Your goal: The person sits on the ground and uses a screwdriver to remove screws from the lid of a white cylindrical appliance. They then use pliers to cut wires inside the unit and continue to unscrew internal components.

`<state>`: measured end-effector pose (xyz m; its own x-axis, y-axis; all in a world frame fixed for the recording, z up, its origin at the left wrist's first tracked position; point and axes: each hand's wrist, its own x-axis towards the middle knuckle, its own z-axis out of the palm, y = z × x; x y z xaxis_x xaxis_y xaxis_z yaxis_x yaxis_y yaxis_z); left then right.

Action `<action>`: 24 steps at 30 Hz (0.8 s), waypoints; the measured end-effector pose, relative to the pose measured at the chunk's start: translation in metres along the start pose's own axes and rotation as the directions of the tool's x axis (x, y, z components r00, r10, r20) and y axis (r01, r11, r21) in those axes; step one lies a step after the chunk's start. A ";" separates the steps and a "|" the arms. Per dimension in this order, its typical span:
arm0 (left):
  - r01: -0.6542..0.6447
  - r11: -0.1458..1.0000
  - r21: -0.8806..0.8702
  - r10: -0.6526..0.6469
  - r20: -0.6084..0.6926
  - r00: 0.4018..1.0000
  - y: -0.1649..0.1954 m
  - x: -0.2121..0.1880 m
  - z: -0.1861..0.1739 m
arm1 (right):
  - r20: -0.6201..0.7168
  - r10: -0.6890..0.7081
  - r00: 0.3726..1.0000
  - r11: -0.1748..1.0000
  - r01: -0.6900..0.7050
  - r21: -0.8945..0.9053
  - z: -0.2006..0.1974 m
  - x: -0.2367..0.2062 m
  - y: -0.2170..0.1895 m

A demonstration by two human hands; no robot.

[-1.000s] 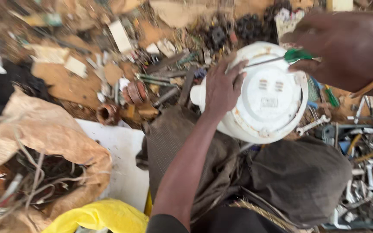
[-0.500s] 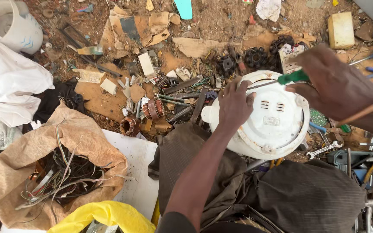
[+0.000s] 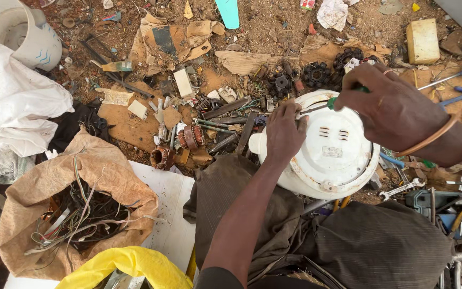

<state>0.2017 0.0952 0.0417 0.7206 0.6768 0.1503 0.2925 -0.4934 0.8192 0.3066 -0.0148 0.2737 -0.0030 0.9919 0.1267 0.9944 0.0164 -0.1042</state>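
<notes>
Fingers [image 3: 295,115] of left hand [image 3: 284,134] press flat, uncurled, on white round appliance base [image 3: 338,160], steadying it. Right hand [image 3: 397,112] fingers clamp green-handled screwdriver [image 3: 327,103], tip against base's upper rim. Sack of wires [image 3: 76,214] sits well apart.

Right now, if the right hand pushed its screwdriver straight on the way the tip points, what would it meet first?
Probably the left hand: the right hand aims the screwdriver leftward across the white appliance toward its fingertips, though depth is unclear.

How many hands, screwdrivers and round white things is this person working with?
Hands: 2, left hand and right hand
Green-handled screwdriver: 1
Round white appliance: 1
Total: 4
</notes>
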 end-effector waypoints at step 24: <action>-0.104 0.994 -0.029 0.101 -0.091 0.991 -0.007 0.000 0.005 | -0.496 0.589 0.638 0.785 -0.309 0.537 0.169 -0.016 -0.007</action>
<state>0.2027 0.0959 0.0328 0.6864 0.6703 0.2820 0.1977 -0.5451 0.8147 0.2818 -0.0093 0.1059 0.6363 0.5803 0.5083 0.7254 -0.2259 -0.6502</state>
